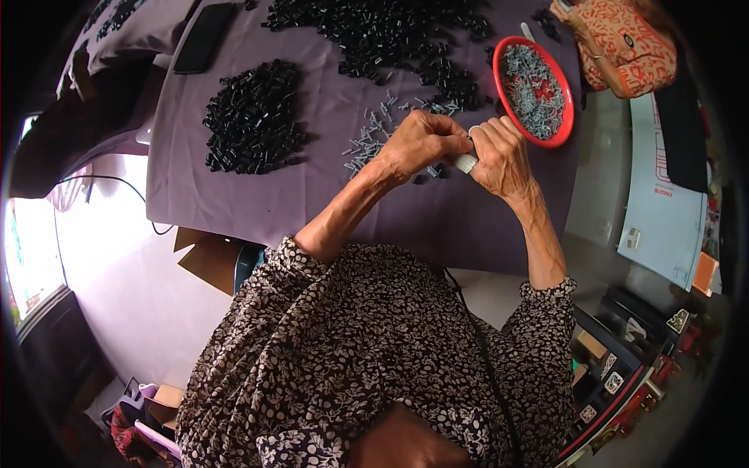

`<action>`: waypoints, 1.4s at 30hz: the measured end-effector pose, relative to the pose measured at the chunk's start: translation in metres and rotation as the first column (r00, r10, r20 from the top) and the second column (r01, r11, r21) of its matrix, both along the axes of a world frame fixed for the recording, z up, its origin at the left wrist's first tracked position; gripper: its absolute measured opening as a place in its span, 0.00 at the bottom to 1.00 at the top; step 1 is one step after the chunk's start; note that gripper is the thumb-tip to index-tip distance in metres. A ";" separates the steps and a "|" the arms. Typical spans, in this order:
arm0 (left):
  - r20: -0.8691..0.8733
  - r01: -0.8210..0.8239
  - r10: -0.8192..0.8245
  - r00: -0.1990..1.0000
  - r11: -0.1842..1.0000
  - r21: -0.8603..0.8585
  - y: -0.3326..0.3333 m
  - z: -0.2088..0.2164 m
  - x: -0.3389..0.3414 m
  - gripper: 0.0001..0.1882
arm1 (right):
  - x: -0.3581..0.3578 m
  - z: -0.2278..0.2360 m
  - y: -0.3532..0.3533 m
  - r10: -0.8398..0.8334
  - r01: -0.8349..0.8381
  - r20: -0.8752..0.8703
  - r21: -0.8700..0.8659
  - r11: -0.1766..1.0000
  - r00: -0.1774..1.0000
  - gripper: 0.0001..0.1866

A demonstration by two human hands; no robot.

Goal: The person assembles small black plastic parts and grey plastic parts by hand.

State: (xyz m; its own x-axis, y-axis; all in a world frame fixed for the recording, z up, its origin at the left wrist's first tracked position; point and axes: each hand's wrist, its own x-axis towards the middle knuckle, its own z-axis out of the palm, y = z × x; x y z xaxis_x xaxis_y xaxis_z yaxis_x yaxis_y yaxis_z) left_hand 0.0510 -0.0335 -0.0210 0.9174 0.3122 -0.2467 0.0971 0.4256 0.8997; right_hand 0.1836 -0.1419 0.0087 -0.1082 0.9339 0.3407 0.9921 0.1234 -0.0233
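Note:
My left hand [425, 143] and my right hand [502, 156] meet over the near part of the purple-clothed table, fingertips pinched together. Between the left fingertips is a small dark piece, mostly hidden by the fingers. A short white ribbed handle [466, 163] sticks out from under my closed right hand; the rest of it is covered. Just left of and beyond my left hand lie loose small grey pins [367, 146]. To the right, a red oval plate [571, 117] holds many more grey pins. Small black tubular pieces form a heap [253, 117] at the left.
A larger heap of black pieces [374, 35] spreads along the far side, near a dark phone-like slab [204, 39]. Another person in an orange patterned top [628, 43] sits at the far right. A cardboard box [207, 261] stands below the table's left front edge.

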 end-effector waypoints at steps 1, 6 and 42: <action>0.003 0.018 -0.018 1.000 1.000 -0.006 -0.001 0.000 0.001 0.07 | 0.001 -0.001 -0.002 0.009 -0.009 0.005 -0.002 1.000 1.000 0.15; -0.042 0.039 -0.036 0.998 0.998 0.054 -0.010 -0.004 0.003 0.07 | 0.004 -0.007 -0.009 0.047 -0.047 -0.031 0.000 0.999 0.998 0.16; 0.085 0.029 -0.001 0.996 0.945 -0.327 0.011 -0.022 0.000 0.07 | -0.004 0.009 0.012 0.062 -0.063 -0.017 -0.080 0.995 0.998 0.26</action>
State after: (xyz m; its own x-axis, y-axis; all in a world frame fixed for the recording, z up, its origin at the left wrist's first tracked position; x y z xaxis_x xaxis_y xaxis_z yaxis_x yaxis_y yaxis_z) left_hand 0.0512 -0.0221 -0.0426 0.9428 0.2132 -0.2561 0.0369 0.6970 0.7161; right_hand 0.1797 -0.1299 0.0177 -0.1632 0.9500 0.2663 0.9819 0.1826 -0.0497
